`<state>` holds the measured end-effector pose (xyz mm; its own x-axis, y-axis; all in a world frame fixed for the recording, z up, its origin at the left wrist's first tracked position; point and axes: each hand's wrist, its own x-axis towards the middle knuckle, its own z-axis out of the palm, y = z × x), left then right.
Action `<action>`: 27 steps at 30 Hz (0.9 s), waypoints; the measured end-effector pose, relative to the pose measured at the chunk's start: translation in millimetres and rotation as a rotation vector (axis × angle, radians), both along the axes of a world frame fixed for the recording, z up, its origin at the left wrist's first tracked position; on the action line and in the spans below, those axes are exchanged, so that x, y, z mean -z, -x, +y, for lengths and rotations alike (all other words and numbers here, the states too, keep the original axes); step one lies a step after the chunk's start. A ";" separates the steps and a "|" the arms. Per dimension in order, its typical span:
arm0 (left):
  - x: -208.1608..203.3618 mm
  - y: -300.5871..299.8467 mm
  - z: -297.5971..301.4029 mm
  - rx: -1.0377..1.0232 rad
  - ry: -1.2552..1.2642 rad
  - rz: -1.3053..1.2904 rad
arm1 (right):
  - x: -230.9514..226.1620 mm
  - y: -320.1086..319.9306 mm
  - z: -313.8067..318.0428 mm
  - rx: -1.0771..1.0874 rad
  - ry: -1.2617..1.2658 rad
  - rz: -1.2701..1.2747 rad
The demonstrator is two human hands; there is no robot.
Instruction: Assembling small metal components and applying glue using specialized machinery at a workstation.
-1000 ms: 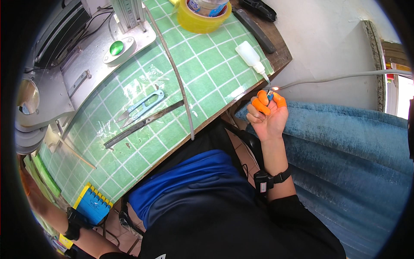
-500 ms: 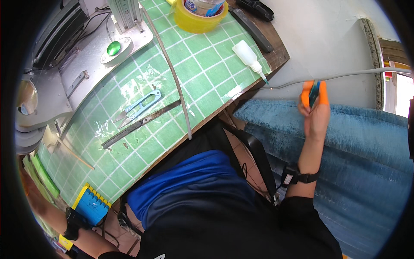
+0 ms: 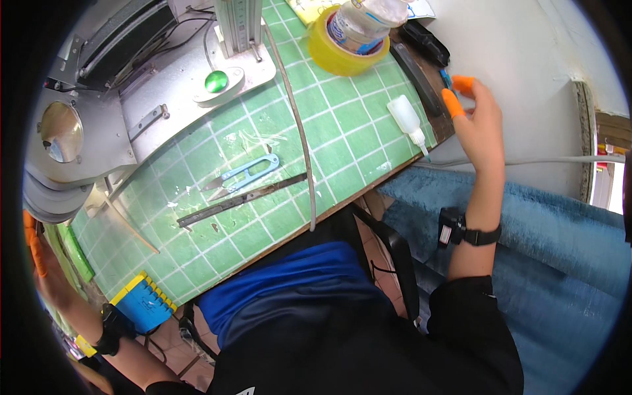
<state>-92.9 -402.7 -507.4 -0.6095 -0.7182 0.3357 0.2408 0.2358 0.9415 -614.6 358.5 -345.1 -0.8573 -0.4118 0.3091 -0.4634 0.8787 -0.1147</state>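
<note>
At the far right corner of the table, my right hand point(image 3: 475, 118) has orange covers on its thumb and forefinger. Those two tips are closed about a slim blue object point(image 3: 446, 78), whose kind I cannot make out. Below that hand, a white squeeze bottle point(image 3: 404, 114) with a thin nozzle lies on its side. My left hand point(image 3: 38, 253), also with orange finger covers, is at the dark left rim; whatever its fingertips do is hidden. Light-blue thread snips point(image 3: 249, 172) and a dark metal strip point(image 3: 240, 200) lie mid-table, touched by neither hand.
A silver machine point(image 3: 178, 85) with a green button point(image 3: 216, 81) fills the back left. A grey cable point(image 3: 297, 118) crosses the green checked table mat point(image 3: 349, 141). Yellow tape point(image 3: 339, 62) encircles a clear container point(image 3: 362, 29). A blue notebook point(image 3: 141, 304) sits at the front left edge.
My right hand has moved away from me and leftward, from beside the table to its far right corner, taking the slim object along. The view has shifted, so the table appears farther right and lower.
</note>
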 end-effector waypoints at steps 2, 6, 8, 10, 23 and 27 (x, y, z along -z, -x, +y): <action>-76.3 42.1 90.7 -0.020 0.060 -0.013 | -20.6 -22.0 -39.7 0.006 0.033 -0.282; -108.8 27.5 88.7 0.113 0.263 -0.179 | -15.6 -30.9 -64.6 -0.091 -0.098 -0.499; -102.1 37.1 95.0 0.017 0.283 -0.172 | -12.9 -30.1 -65.9 -0.088 -0.143 -0.493; -106.1 56.4 113.3 -0.075 0.335 -0.192 | -9.4 -30.0 -62.3 -0.090 -0.194 -0.474; -157.6 131.3 203.1 0.160 0.515 -0.189 | -133.3 22.7 -76.3 -0.341 0.770 -0.212; -152.2 133.7 205.5 0.127 0.493 -0.196 | -142.4 50.8 -95.9 -0.392 0.759 -0.152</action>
<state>-226.6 -197.2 -355.2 -0.7660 -0.4212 0.4856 0.1271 0.6413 0.7567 -665.4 262.6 -202.7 -0.7506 -0.4153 0.5139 -0.6493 0.3196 -0.6901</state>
